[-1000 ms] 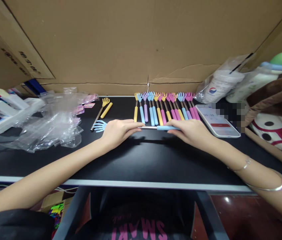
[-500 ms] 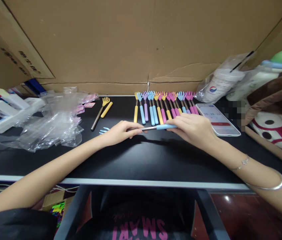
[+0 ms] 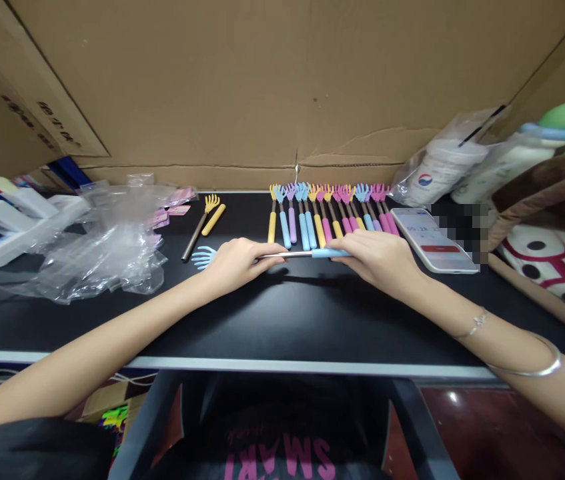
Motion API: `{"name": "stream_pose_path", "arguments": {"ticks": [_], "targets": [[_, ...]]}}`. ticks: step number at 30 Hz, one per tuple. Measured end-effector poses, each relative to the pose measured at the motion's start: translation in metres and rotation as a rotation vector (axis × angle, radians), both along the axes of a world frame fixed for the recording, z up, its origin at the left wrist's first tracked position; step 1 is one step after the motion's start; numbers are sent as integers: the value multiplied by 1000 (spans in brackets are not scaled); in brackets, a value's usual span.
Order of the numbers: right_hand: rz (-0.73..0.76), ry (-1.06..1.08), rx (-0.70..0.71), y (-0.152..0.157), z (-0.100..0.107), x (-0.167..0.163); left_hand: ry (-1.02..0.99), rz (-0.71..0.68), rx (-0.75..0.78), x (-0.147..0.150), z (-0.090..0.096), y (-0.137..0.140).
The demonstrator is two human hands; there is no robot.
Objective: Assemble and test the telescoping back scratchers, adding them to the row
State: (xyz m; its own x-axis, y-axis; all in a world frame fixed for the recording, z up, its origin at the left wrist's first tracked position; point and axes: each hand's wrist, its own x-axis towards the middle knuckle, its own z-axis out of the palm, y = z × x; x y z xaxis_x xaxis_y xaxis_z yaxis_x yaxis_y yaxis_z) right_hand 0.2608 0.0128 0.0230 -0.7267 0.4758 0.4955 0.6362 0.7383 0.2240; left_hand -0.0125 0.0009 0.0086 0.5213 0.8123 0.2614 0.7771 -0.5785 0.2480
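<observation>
Since a moment ago, blue back scratcher (image 3: 307, 254) shifted slightly rightward; left hand (image 3: 235, 263) grips its metal shaft, right hand (image 3: 375, 257) pinches the blue handle, held level above black table (image 3: 282, 320), likely for telescoping.

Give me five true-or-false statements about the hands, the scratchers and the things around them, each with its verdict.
1. Both hands hold one blue back scratcher lying crosswise. True: the left hand is near its claw end, the right hand on its blue handle.
2. The row of back scratchers lies nearer the person than the hands. False: it lies beyond them, toward the cardboard wall.
3. A smartphone lies right of the row, screen lit. True.
4. The clear plastic bags are piled on the right. False: they are on the left.
5. A yellow back scratcher lies apart, left of the row. True.
</observation>
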Motion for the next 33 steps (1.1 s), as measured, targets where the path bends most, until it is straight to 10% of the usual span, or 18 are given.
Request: {"name": "stream_pose_path", "arguments": {"ticks": [18,33], "targets": [[94,10,-814,6,-3,3,174,-76,576,-2,1,-5],[-18,-75,12,-2,-1,4,-1,-28,-15,-1,0,-1]]}}
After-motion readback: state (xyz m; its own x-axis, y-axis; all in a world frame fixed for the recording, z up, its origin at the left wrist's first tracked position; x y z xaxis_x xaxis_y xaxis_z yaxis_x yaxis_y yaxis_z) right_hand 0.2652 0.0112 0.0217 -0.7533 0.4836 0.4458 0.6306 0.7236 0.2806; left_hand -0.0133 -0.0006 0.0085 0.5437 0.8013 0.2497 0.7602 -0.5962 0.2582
